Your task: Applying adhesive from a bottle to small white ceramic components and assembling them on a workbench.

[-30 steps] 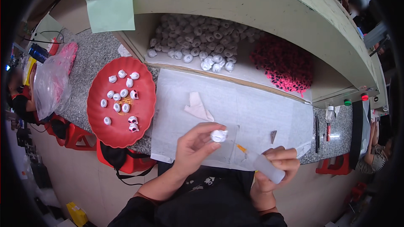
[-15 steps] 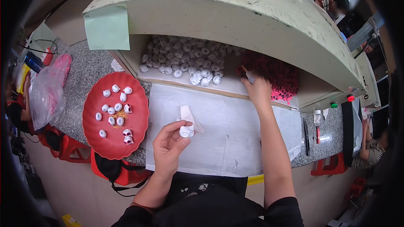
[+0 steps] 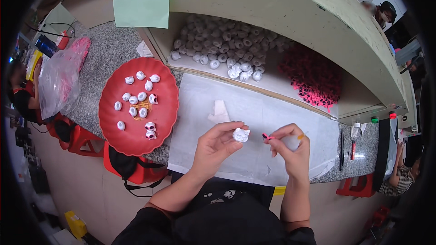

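Between the thumb and fingers of my left hand [image 3: 211, 149] is a small white animal head [image 3: 240, 135] with pointed ears. My right hand [image 3: 294, 154] pinches a tiny pink-and-black piece [image 3: 267, 137], a short gap to the right of the head. A slim item with an orange-tan part [image 3: 301, 136] lies against the right fingers; I cannot make out its kind. Both hands are above a white paper sheet [image 3: 254, 163]. Beyond them, a pale cabinet [image 3: 272, 0] shelters a heap of white heads [image 3: 218, 41] and a pile of pink-and-black pieces [image 3: 313, 81].
A red scalloped tray [image 3: 109, 127] at left carries several white heads, some with pink-and-black pieces fitted. Folded white tissue [image 3: 220, 110] lies on the paper. A black stick [image 3: 342, 149] and a red-handled tool [image 3: 353, 149] lie at right. Other people sit at both sides.
My right hand has come out of the cabinet from the pink-and-black pile, toward me, with a piece in its fingers. My left hand still holds the white head. The view has shifted.
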The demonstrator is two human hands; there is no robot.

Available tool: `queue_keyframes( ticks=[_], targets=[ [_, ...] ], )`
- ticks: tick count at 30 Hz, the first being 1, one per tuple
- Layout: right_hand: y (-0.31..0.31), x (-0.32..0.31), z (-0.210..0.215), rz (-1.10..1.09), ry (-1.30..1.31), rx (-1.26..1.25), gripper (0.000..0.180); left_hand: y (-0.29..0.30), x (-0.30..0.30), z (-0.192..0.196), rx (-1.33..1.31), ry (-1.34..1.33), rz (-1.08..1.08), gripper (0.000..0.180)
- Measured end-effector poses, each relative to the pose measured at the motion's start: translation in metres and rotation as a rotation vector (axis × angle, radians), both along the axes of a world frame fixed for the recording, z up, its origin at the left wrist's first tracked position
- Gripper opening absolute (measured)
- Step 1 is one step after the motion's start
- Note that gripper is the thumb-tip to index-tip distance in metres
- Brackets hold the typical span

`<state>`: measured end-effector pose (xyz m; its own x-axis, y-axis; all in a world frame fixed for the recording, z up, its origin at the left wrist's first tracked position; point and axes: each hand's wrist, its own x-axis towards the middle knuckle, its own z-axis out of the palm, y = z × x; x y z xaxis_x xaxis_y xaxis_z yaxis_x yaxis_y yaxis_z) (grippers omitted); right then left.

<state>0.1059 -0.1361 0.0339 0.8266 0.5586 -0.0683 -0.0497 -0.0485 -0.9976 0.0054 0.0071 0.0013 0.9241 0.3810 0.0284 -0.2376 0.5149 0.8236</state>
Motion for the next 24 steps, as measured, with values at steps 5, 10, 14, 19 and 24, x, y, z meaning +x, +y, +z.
queue_keyframes(
  ticks=[5,10,14,19,24],
  targets=[
    [-0.004,-0.024,0.004,0.021,0.189,0.254,0.009,-0.007,-0.002,0.0,0.294,-0.016,-0.004,0.033],
    [-0.001,-0.029,-0.003,0.054,0.209,0.301,0.007,-0.012,-0.003,0.006,0.605,-0.049,0.049,0.028],
    [-0.001,-0.031,-0.006,0.038,0.259,0.348,0.008,-0.014,-0.002,0.012,0.739,-0.035,0.093,0.026],
    [0.001,-0.032,-0.009,0.035,0.292,0.39,0.007,-0.014,-0.002,0.013,0.782,-0.041,0.109,0.028],
    [0.003,-0.035,-0.01,-0.004,0.271,0.374,0.007,-0.012,-0.004,0.013,0.738,-0.057,0.082,0.028]
  ],
)
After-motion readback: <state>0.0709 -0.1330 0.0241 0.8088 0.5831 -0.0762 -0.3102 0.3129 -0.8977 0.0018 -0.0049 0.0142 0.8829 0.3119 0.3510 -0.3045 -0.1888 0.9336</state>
